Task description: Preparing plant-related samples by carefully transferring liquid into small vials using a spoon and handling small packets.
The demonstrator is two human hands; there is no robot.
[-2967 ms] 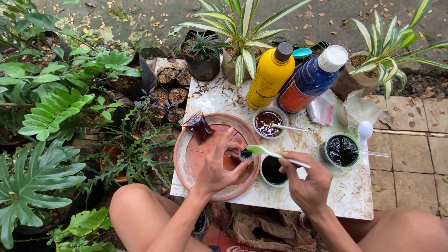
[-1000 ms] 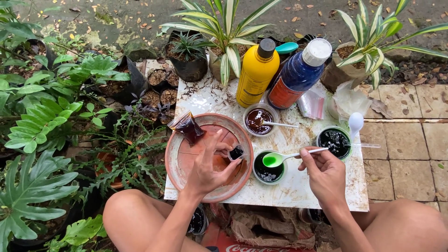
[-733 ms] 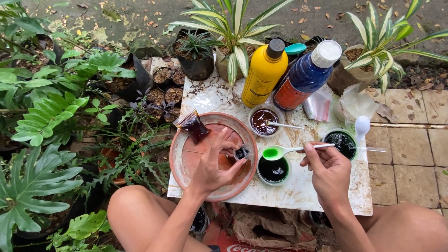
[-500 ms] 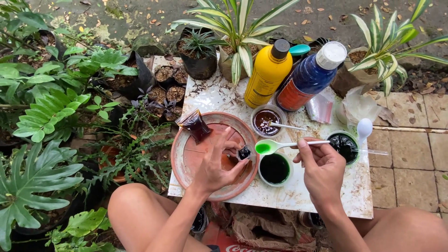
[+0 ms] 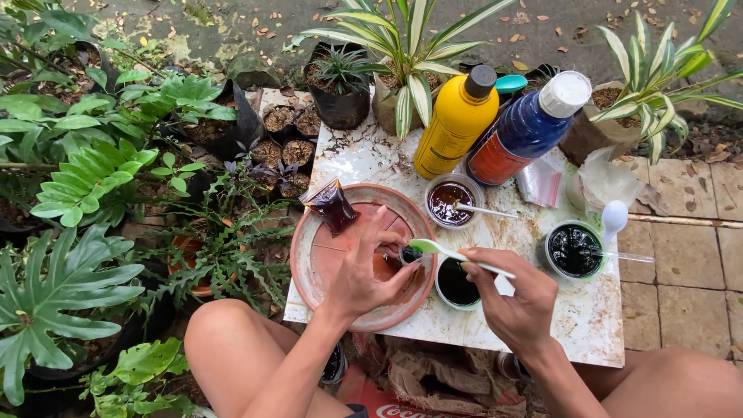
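My left hand (image 5: 370,272) rests in the terracotta saucer (image 5: 311,255) and pinches a tiny dark pot (image 5: 410,254) between thumb and fingers. Held in my right hand (image 5: 513,298) is a green plastic spoon (image 5: 433,248), its bowl right over the tiny pot. Just below the spoon stands a small cup of dark liquid (image 5: 457,283). A small bag of dark liquid (image 5: 333,206) leans on the saucer's far rim.
A worn white board (image 5: 588,317) carries two more cups of dark stuff (image 5: 450,200) (image 5: 573,249), a white spoon (image 5: 613,217), a yellow bottle (image 5: 457,124) and a blue bottle (image 5: 526,128). Potted plants crowd the left and back. My bare knees flank the front edge.
My right hand has lifted the green spoon from the small cup and carried it left, over the tiny pot held by my left hand. The left hand stayed in the saucer.
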